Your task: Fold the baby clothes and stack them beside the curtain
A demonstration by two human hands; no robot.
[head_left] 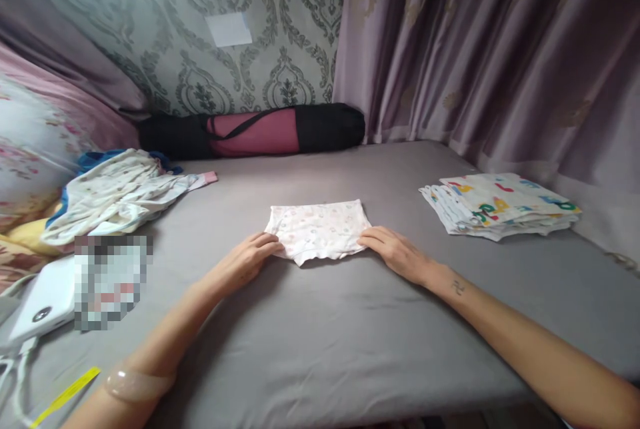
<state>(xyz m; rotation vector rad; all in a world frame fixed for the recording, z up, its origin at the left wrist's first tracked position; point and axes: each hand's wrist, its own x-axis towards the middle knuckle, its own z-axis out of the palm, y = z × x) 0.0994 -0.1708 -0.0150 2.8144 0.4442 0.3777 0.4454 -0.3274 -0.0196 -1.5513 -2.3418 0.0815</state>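
Flanking soft folded rectangular cloth (319, 230): left hand (249, 259), right hand (395, 252), on smooth grey sheet (310, 342).

Bare forearms, no sleeves; clear bangle (139, 384) on left wrist; small tattoo (457, 287) near right wrist.

a small pale pink printed garment (319, 229), folded flat into a rectangle, lies mid-bed on the grey sheet (320, 342).

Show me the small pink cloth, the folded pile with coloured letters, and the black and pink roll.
Small pink cloth (319, 229): head view, its middle.
Folded pile (500, 206): head view, top sheet.
Black and pink roll (255, 132): head view, pink midsection.
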